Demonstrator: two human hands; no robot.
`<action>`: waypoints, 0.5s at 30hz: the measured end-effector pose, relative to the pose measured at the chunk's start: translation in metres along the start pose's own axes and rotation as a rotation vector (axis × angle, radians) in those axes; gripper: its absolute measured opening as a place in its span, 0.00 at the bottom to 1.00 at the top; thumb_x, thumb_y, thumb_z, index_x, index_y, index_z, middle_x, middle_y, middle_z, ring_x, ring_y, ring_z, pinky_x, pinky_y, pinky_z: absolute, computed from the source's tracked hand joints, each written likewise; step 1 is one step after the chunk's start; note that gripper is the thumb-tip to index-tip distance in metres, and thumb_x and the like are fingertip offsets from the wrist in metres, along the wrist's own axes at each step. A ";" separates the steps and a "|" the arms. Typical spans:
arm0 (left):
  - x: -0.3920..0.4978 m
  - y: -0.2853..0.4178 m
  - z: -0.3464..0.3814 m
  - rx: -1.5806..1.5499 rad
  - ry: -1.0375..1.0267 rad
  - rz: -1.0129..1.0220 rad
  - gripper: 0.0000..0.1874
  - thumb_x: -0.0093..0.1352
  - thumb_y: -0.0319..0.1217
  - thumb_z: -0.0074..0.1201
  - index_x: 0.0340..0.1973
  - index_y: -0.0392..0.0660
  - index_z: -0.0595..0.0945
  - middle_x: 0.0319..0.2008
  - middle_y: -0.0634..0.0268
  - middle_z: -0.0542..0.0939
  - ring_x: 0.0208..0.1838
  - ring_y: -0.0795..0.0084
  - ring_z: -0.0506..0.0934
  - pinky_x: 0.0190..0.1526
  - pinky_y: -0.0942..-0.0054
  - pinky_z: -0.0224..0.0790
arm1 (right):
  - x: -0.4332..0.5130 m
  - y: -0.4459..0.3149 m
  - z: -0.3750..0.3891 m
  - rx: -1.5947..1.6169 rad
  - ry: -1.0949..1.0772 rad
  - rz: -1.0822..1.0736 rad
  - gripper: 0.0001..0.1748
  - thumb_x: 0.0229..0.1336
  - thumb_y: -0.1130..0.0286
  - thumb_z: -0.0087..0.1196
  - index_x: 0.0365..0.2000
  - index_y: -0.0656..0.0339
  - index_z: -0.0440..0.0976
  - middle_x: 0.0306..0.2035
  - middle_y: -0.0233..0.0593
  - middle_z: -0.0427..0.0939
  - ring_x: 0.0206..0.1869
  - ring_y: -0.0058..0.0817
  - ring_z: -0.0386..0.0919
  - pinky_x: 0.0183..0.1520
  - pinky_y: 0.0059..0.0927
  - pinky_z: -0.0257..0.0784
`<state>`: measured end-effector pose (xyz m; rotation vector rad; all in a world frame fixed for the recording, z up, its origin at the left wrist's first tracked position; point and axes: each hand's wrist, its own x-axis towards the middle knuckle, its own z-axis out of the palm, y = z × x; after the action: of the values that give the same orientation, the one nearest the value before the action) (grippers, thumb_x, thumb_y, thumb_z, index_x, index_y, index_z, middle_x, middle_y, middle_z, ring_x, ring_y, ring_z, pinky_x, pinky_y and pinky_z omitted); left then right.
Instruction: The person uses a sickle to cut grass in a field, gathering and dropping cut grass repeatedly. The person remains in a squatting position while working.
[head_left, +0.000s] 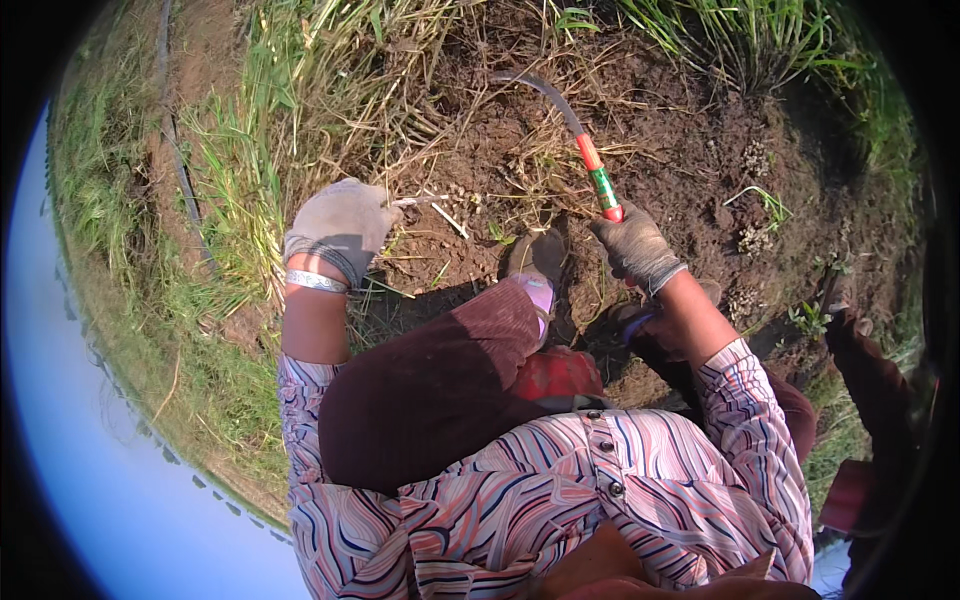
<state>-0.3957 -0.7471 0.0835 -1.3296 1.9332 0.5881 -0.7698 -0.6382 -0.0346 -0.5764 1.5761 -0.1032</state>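
My right hand (637, 244), in a dirty grey glove, grips the red and green handle of a sickle (592, 161). Its dark curved blade (544, 86) reaches up and left over the soil, the tip close to dry grass. On the left, my left hand (341, 225) wears a pale soiled glove, and its fingers are curled down near the ground. A pale dry stalk (421, 200) sticks out from between its fingertips. Another broken stalk (450, 220) lies on the soil just beyond it. The undersides of both hands are hidden.
Tall grass (255, 172) stands along the left, with a dark hose (180, 169) behind it. A green grass clump (742, 45) grows at the upper right. Below me are my shoe (536, 289) and a red object (559, 373). Another person (870, 390) is at the right edge.
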 end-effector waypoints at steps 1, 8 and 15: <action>-0.006 0.021 -0.013 0.011 0.032 0.057 0.18 0.80 0.47 0.56 0.51 0.50 0.91 0.49 0.49 0.90 0.54 0.48 0.88 0.57 0.51 0.82 | 0.005 -0.003 -0.008 0.011 0.011 0.082 0.19 0.69 0.59 0.63 0.51 0.60 0.74 0.24 0.36 0.76 0.20 0.28 0.76 0.21 0.38 0.74; 0.022 0.121 -0.097 0.346 0.308 0.300 0.12 0.76 0.37 0.57 0.43 0.50 0.93 0.42 0.58 0.91 0.49 0.58 0.91 0.45 0.53 0.85 | 0.044 -0.053 0.023 -0.082 -0.197 -0.045 0.16 0.70 0.60 0.62 0.47 0.59 0.73 0.25 0.33 0.75 0.18 0.26 0.74 0.20 0.37 0.73; 0.181 0.085 -0.083 0.658 0.329 0.425 0.17 0.82 0.45 0.55 0.57 0.52 0.88 0.73 0.56 0.77 0.81 0.52 0.70 0.76 0.41 0.65 | 0.068 -0.053 0.058 -0.199 -0.259 -0.110 0.16 0.67 0.59 0.58 0.44 0.62 0.77 0.28 0.44 0.83 0.22 0.35 0.82 0.25 0.44 0.78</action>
<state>-0.5393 -0.8843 -0.0026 -0.6253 2.4074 -0.1065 -0.6978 -0.6961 -0.0810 -0.8000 1.3103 0.0449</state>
